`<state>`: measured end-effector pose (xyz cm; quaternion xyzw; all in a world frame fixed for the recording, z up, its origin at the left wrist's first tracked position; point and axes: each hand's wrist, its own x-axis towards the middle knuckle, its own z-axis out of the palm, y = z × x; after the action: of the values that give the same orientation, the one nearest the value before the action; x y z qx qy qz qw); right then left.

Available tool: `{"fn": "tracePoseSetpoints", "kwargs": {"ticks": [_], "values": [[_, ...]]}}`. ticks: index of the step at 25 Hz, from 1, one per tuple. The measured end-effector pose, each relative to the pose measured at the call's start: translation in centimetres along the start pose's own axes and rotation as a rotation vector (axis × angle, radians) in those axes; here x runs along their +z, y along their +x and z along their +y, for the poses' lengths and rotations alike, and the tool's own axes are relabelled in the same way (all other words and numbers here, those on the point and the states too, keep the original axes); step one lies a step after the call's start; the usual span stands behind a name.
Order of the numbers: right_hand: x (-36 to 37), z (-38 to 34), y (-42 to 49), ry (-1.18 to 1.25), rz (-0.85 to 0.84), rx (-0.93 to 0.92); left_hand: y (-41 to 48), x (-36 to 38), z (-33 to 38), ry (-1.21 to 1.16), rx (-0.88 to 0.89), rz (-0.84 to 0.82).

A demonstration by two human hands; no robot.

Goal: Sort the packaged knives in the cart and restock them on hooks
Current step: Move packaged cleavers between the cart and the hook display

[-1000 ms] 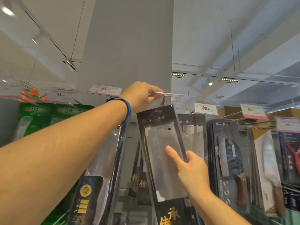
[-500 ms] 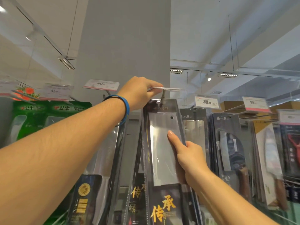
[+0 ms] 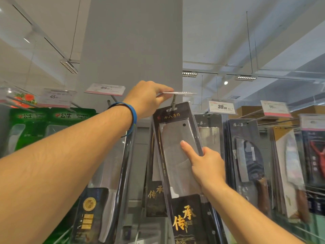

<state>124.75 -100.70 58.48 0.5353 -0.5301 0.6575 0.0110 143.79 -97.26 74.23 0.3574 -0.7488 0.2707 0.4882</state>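
Right hand (image 3: pixel 207 166) grips the packaged cleaver (image 3: pixel 174 155) by its edge, top slot at the hook (image 3: pixel 173 103). Left hand (image 3: pixel 147 97) pinches the price tag (image 3: pixel 179 93) raised above. Stiff, slick plastic, probably heavy with steel; a mid-edge hold seems steadiest.

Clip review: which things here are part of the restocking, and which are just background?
In use: packaged cleaver, gripped by right hand; hook; raised label holder, pinched by left hand.
Background: green packs; 39.00 price tag; grey pillar; wooden-handled knife packs.

Two hands (image 3: pixel 147 99) (image 3: pixel 209 168), one blue wristband (image 3: pixel 133 117)
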Motion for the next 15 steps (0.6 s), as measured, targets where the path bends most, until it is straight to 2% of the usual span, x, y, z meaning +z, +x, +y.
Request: {"fn": "tracePoseSetpoints", "kwargs": {"ticks": [9, 15], "values": [[4.7, -0.1, 1.2, 0.096, -0.131, 0.219, -0.8, 0.4, -0.1, 0.082, 0.062, 0.003], [6.7, 0.6, 3.2, 0.033, -0.226, 0.269, -1.1, 0.9, 0.0, 0.106, 0.118, 0.046]]}}
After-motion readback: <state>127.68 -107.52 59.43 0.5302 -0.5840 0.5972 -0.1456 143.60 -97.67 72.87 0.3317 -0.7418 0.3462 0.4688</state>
